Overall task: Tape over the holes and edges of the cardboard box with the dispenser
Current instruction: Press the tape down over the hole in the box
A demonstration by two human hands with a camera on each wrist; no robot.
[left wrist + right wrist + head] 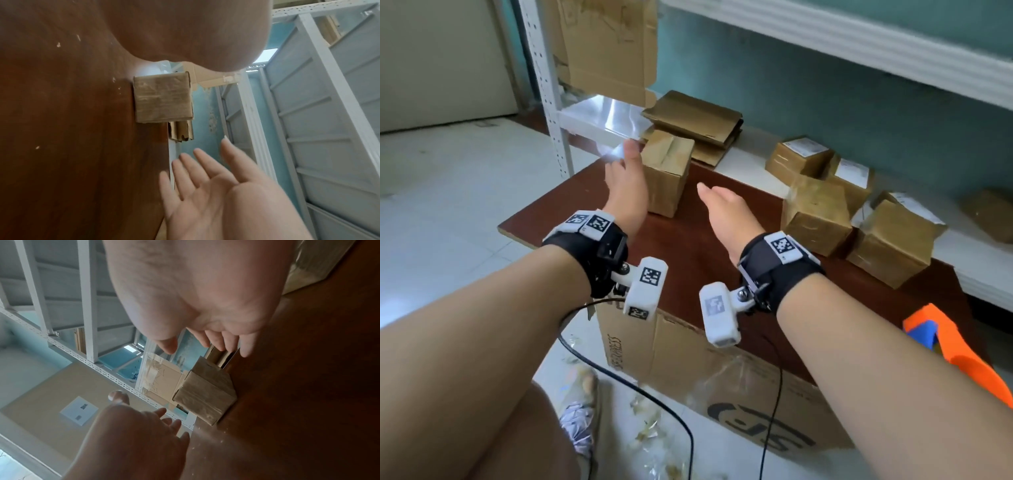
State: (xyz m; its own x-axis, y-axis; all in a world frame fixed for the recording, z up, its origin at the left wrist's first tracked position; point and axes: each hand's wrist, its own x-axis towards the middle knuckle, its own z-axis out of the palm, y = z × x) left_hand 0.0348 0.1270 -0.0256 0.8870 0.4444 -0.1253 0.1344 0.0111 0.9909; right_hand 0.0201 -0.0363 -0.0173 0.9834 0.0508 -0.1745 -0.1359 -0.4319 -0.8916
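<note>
Brown and scuffed, the bench (688,246) stands over a large printed carton (722,377) on the floor. Nearest, the orange dispenser (941,342) lies at its right edge. Above the bench, the left hand (626,192) and right hand (729,212) hover with fingers straight, holding nothing. Just past the left hand stands the taped cardboard box (667,171); more boxes (818,212) crowd the white shelf (756,154) beyond.

Cardboard box (667,173) on table (688,246), before flattened cartons (695,125).
</note>
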